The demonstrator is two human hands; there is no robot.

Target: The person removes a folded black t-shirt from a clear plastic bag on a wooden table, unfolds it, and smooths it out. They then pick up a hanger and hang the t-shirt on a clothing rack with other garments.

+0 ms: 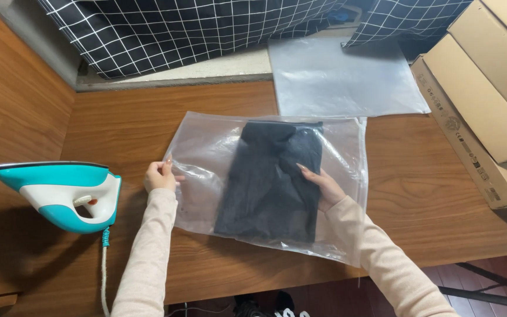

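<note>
With the left hand [159,175] pinching the edge of the clear plastic bag [206,152] on the desk [124,123] and the right hand [323,185] flat inside on the folded dark garment [274,182], the person would best slide it squarely, keeping folds smooth

We see the folded garment [274,176] inside the plastic bag [206,147], lying on the tabletop [124,117] between our fingers [164,167]. The iron [60,194] stands left of them; spare bags [341,79] lie beyond, cardboard boxes [488,100] right.
</note>
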